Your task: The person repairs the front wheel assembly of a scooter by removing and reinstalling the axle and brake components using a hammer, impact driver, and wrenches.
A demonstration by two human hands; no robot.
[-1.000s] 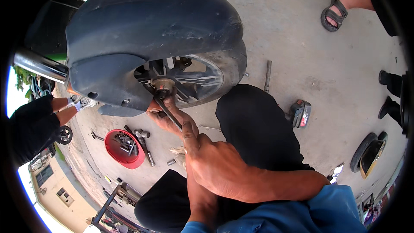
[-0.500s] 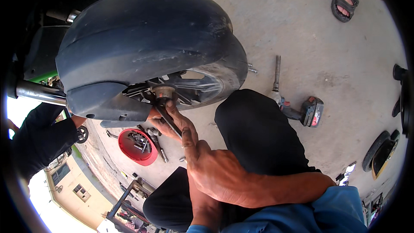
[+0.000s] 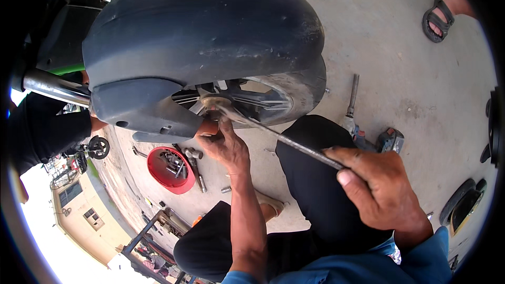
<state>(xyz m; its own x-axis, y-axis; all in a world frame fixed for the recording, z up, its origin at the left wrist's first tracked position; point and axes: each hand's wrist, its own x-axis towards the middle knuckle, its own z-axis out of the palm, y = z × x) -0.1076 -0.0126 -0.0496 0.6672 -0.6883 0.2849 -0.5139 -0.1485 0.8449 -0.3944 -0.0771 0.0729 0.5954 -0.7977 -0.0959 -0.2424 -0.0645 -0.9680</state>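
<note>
We seem to be levering at the wheel hub (image 3: 214, 102); the next move probably calls for steady pressure with the head well seated. The long-handled wrench (image 3: 284, 138) slants from the hub past our knee (image 3: 310, 142), above the concrete ground (image 3: 379, 47). Our right hand (image 3: 377, 186) is clamped on its free end; our left hand (image 3: 227, 150) curls beside the hub, its grip hidden, so we cannot tell.

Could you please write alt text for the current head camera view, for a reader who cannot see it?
A right hand grips a long metal bar reaching to the hub of a wheel, where the left hand is too. A dark fender partly covers the wheel; a red container of metal parts and a power tool rest on the ground.
</note>
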